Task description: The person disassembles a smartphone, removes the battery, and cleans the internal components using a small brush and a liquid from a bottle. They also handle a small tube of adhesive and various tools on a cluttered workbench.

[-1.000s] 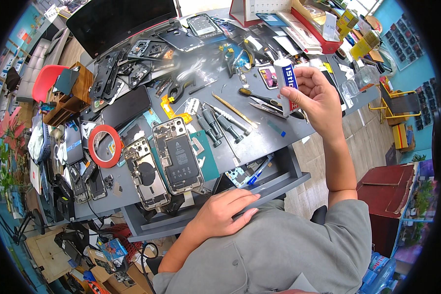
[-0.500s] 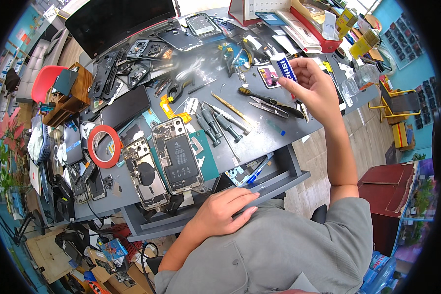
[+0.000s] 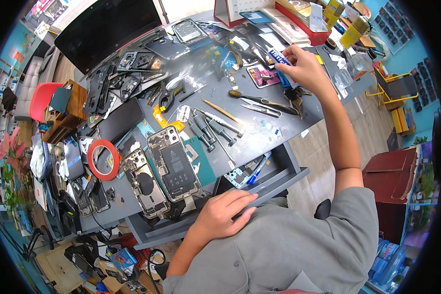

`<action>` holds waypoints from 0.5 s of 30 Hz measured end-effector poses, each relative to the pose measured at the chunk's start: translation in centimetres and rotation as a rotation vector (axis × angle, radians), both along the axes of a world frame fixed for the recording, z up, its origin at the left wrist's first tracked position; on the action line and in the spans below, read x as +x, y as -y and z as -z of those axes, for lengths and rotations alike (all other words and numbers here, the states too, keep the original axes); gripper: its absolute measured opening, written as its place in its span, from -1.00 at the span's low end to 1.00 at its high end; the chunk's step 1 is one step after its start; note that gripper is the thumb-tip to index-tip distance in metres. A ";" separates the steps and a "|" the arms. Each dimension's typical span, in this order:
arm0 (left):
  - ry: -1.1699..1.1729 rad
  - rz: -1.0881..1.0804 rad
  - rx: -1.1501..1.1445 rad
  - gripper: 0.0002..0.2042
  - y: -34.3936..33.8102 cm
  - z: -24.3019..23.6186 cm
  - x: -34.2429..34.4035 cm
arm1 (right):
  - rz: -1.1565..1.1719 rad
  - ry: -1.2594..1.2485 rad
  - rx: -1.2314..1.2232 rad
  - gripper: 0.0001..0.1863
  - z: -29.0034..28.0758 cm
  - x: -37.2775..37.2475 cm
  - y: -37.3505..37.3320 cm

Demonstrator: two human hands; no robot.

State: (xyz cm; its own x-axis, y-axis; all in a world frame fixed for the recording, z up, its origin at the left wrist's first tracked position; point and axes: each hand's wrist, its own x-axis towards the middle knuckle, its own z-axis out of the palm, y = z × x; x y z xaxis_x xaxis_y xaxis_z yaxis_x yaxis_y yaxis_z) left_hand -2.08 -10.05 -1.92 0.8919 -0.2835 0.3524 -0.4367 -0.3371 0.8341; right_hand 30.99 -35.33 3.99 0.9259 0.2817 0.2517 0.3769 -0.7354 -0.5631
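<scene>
My right hand (image 3: 304,68) holds a white and blue tube (image 3: 279,57), tilted, over the back right of the desk, near a phone with a colourful screen (image 3: 257,73) and some pliers (image 3: 264,103). My left hand (image 3: 225,213) lies with fingers stretched out on the front edge of an open drawer (image 3: 296,173), nothing in it. Just beyond it are two opened phones, one with a black battery (image 3: 174,164), one with a round black part (image 3: 144,183). Screwdriver-like tools (image 3: 203,131) lie to their right.
A monitor (image 3: 108,32) stands at the back left. A red tape roll (image 3: 104,159), dark phone parts (image 3: 108,83) and a wooden organiser (image 3: 68,108) crowd the left. A red box (image 3: 301,27) and yellow cans (image 3: 354,34) stand at the back right; a chair (image 3: 394,85) is beyond.
My right hand has moved up and away toward the back of the desk, tipping the tube from upright to slanted. My left hand has stayed on the drawer edge. The view has shifted slightly.
</scene>
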 end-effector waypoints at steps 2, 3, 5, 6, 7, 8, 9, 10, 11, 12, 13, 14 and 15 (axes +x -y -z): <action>-0.005 -0.001 0.004 -0.69 0.0 -0.1 0.0 | 0.002 0.033 -0.037 -0.54 0.1 0.1 -0.1; -0.010 -0.004 0.004 -0.69 0.0 -0.1 0.0 | 0.006 0.036 -0.036 -0.53 0.1 0.2 -0.1; -0.014 -0.009 0.003 -0.70 0.0 -0.1 0.0 | 0.015 0.043 -0.034 -0.53 0.2 0.6 0.0; -0.014 -0.011 0.003 -0.70 0.0 -0.1 0.0 | 0.016 0.045 -0.023 -0.52 0.2 0.9 0.1; -0.013 -0.014 0.002 -0.70 0.0 -0.1 0.0 | 0.016 0.047 -0.012 -0.52 0.1 1.3 0.3; -0.011 -0.011 0.003 -0.70 0.0 0.0 0.0 | 0.018 0.049 -0.002 -0.52 0.1 1.6 0.6; -0.009 -0.009 0.003 -0.70 0.0 0.0 0.1 | 0.008 0.070 0.009 -0.52 0.2 2.2 1.0; -0.007 -0.006 0.003 -0.70 0.1 0.0 0.1 | -0.002 0.092 0.020 -0.51 0.3 3.0 1.3; -0.004 -0.005 0.009 -0.71 0.1 0.1 0.1 | -0.014 0.112 0.032 -0.51 0.1 3.3 1.2; -0.001 -0.004 0.015 -0.72 0.1 0.1 0.1 | -0.011 0.053 0.056 -0.52 -0.2 3.5 1.1; 0.002 -0.002 0.020 -0.73 0.1 0.2 0.1 | -0.003 0.034 0.061 -0.52 -0.7 3.6 0.8; 0.002 -0.004 0.025 -0.73 0.1 0.1 0.1 | 0.004 0.015 0.066 -0.52 -1.3 3.6 0.2; 0.001 -0.005 0.030 -0.73 0.1 0.1 0.1 | 0.011 -0.003 0.070 -0.53 -1.7 3.7 0.0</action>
